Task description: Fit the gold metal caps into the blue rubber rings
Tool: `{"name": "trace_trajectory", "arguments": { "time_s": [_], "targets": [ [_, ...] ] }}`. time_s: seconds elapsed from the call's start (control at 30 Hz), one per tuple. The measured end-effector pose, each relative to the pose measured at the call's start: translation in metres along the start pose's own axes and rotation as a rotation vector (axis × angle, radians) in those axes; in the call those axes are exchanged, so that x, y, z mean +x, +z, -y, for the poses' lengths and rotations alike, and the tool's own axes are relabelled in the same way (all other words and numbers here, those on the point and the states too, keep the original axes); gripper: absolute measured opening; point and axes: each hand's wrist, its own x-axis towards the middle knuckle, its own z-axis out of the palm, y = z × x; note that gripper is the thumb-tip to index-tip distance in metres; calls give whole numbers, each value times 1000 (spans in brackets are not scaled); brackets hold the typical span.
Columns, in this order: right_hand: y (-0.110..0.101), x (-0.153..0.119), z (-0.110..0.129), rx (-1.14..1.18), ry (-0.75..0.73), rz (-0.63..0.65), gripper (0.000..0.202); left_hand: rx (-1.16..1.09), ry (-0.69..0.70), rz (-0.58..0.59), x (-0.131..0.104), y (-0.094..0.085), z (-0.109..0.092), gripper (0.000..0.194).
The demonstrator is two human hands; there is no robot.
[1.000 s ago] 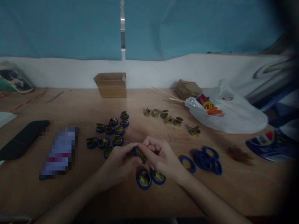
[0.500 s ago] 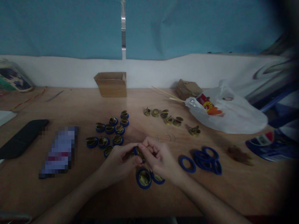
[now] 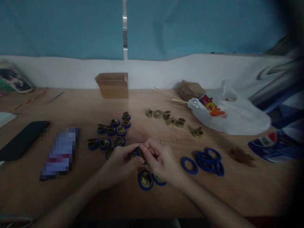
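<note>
Both hands meet over the middle of the table, closed on one blue-rimmed brass disc (image 3: pixel 138 152). My left hand (image 3: pixel 122 161) grips its left side with thumb and fingers. The fingers of my right hand (image 3: pixel 161 160) pinch it from the right, hiding most of it. Just below lie two brass discs in blue rings; the nearer one (image 3: pixel 145 180) shows fully, the other (image 3: pixel 159 181) is partly behind my right hand. Several more ringed discs (image 3: pixel 111 130) lie to the left. Several brass discs without rings (image 3: pixel 170 121) rest farther back, and loose blue rings (image 3: pixel 195 171) lie to the right.
An open cardboard box (image 3: pixel 115 91) stands at the back, with a crumpled brown carton (image 3: pixel 190 91) farther right. A white plastic bag (image 3: pixel 247 114) and a blue bottle (image 3: pixel 275 147) lie on the right. On the left are a black flat object (image 3: pixel 22 141) and a blurred-out item (image 3: pixel 60 153).
The disc has turned or shifted slightly between my fingers, and my right fingers have moved a little. The whole view has shifted slightly; the other things lie as before.
</note>
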Motion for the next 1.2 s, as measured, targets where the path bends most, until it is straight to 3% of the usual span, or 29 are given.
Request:
{"name": "trace_trajectory", "arguments": {
  "time_s": [0.37,0.5,0.6,0.83,1.07,1.13,1.2],
  "targets": [
    [-2,2,-2,31,-1,-7,27,-19,-16,-80,-2,2,2,28],
    [-5,1,0,166,53,-18,25,-292,42,-106,0,4,1,39],
    [-9,0,1,280,65,-37,22,-479,7,-103,-1,5,3,49],
    [-11,-2,1,246,-78,-62,2,-607,-44,-124,-1,5,1,45],
    [-8,-11,4,-98,-424,-19,24,-533,5,-266,1,2,2,40],
    [-9,-13,6,-87,-419,9,34,-490,19,-328,1,2,4,41],
    [-11,-12,8,6,-322,67,36,-423,33,-380,1,2,7,41]
  ]
}}
